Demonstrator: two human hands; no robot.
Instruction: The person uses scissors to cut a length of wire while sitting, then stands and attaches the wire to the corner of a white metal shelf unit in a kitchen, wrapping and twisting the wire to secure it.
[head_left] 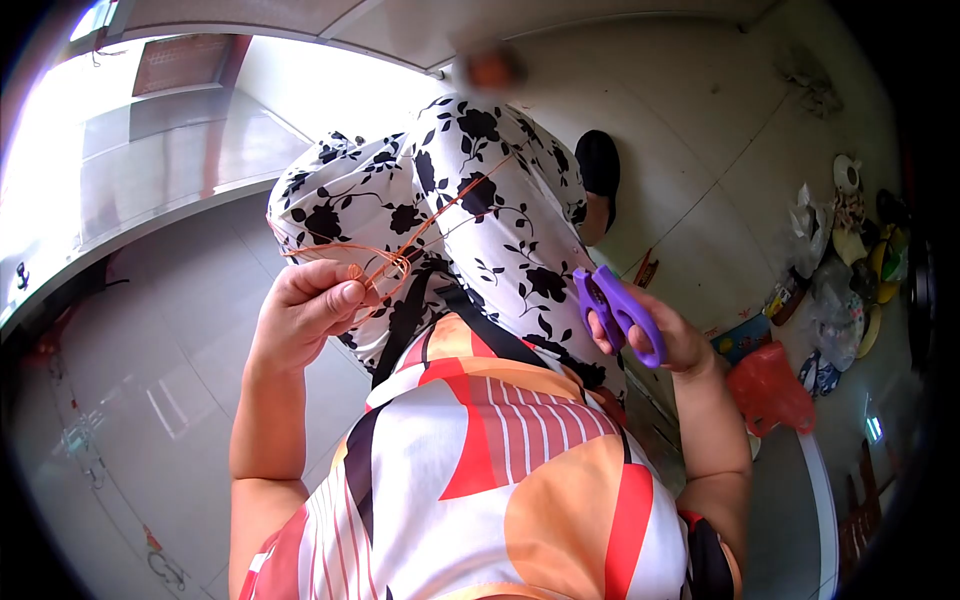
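Observation:
My left hand (318, 305) pinches a bundle of thin orange cord (398, 262) between thumb and fingers. Loops of the cord hang beside the fingertips, and long strands stretch up across the patterned trousers (455, 190) on my lap. In my right hand (672, 330) is a pair of purple-handled scissors (622, 312), with fingers through the handle loops. The scissors are over my thigh, apart from the cord. Their blades are hard to make out.
A pale cabinet or counter (200, 200) runs along the left. To the right, a red plastic bag (770, 388), clear bags (838, 305) and assorted items lie on the tiled floor (690, 130). A black shoe (598, 165) is near my knee. A blurred dark and orange shape (490, 70) is at the top.

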